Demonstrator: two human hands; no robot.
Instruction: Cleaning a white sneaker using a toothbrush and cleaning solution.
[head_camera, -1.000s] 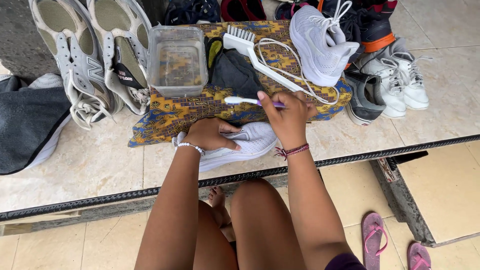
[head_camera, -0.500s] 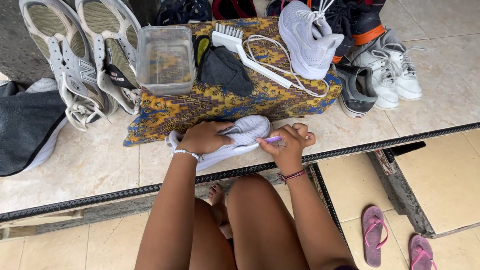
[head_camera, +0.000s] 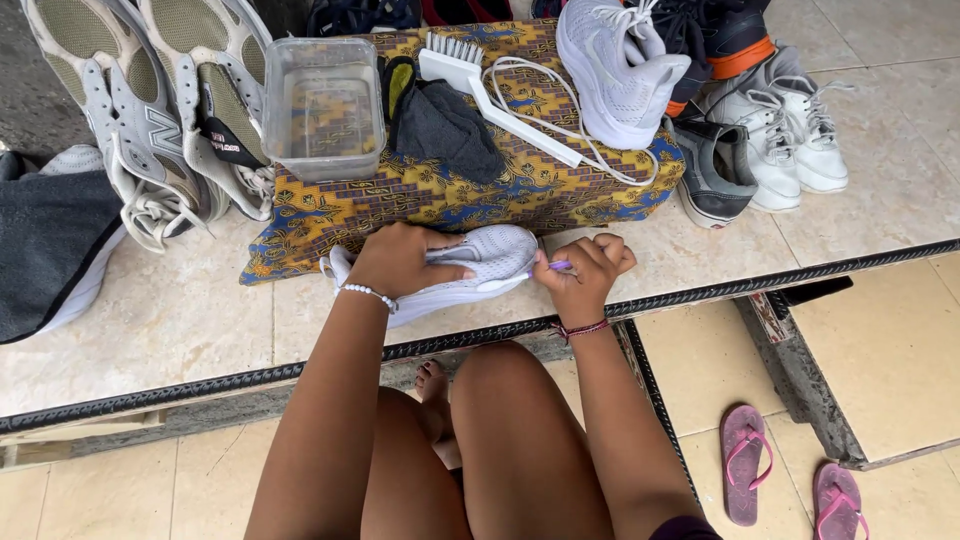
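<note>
A white mesh sneaker (head_camera: 480, 262) lies on its side on the tiled ledge, toe to the right. My left hand (head_camera: 400, 258) presses down on its upper and grips it. My right hand (head_camera: 585, 277) holds a small purple-handled brush (head_camera: 556, 266) against the toe of that sneaker; its bristles are hidden by my fingers. A beaded bracelet sits on my left wrist and a red cord on my right. My bare knees fill the lower middle of the view.
Behind the sneaker lies a patterned yellow-blue cloth (head_camera: 500, 195) bearing a clear tub of water (head_camera: 322, 105), a dark rag (head_camera: 445, 130), a white scrub brush (head_camera: 470, 75), white laces and another white sneaker (head_camera: 615, 70). More shoes stand left and right. Pink sandals (head_camera: 745, 460) lie below.
My right hand came down from the cloth with the purple brush to the sneaker's toe. My left hand stayed on the sneaker. The view tilted slightly downward.
</note>
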